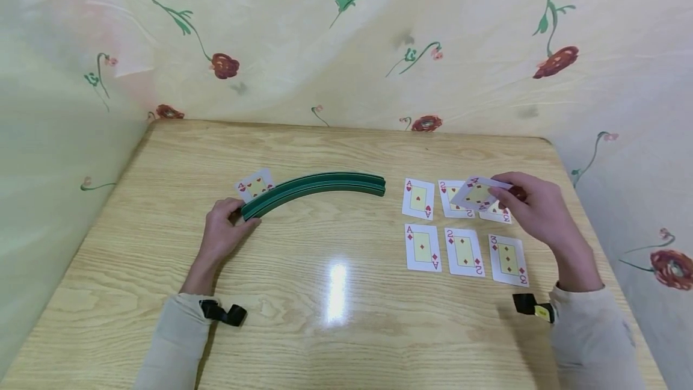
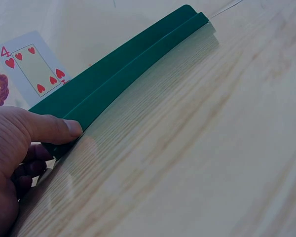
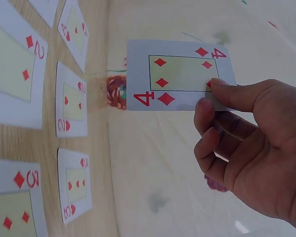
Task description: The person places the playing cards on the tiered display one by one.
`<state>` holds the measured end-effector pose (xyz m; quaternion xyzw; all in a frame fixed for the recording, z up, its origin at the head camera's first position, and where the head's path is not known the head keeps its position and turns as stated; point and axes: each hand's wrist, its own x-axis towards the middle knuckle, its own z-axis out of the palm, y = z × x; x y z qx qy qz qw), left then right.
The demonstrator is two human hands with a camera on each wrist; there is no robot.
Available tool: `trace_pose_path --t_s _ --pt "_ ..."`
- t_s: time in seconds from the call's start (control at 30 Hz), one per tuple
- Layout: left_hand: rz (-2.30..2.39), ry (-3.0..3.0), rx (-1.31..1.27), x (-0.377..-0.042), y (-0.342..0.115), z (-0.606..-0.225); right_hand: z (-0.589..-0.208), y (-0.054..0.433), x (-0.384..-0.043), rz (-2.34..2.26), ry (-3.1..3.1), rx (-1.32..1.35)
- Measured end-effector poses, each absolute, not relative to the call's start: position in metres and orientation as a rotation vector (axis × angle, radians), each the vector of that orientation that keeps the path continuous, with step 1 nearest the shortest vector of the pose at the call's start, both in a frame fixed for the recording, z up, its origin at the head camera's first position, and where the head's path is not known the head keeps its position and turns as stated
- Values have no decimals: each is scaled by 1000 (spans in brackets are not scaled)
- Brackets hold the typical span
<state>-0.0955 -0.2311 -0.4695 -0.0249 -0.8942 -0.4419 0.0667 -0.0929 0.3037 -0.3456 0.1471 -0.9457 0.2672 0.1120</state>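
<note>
My left hand [image 1: 223, 229] grips the left end of a curved green card holder [image 1: 325, 183], thumb on its front face. A four of hearts [image 2: 32, 66] stands in the holder's slot near that hand. Above the table at the right, my right hand [image 1: 533, 203] pinches a four of diamonds [image 3: 180, 74] by one edge between thumb and fingers. In the head view this card partly covers the two of hearts [image 1: 452, 200] and the three of hearts [image 1: 497, 213] lying below it.
The ace of hearts [image 1: 418, 198] lies face up in the far row. Nearer are the ace of diamonds [image 1: 423, 248], two of diamonds [image 1: 464, 252] and three of diamonds [image 1: 508, 259]. A flowered cloth [image 1: 292, 47] hangs behind the wooden table [image 1: 303, 300].
</note>
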Motion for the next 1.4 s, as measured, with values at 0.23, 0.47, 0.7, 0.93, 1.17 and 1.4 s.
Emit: trace_pose_path --t_s 0.23,0.47,0.7,0.93,1.17,1.4 --pt "-1321 -2697 -68 -94 -230 -469 -340 284 -102 811 -2791 491" --pt "-1317 -2710 -73 -95 -231 -468 -338 264 -109 856 -2800 499" --pt "-1339 -2700 -67 -95 -231 -466 -337 239 -119 892 -2794 579" --pt "-1338 -2706 -74 -95 -231 -466 -333 213 -128 936 -2803 665" --pt "-1343 -2710 -72 -95 -231 -468 -328 191 -134 993 -2845 685" --pt "-1345 -2707 -70 -95 -230 -468 -335 173 -142 1056 -2838 735"
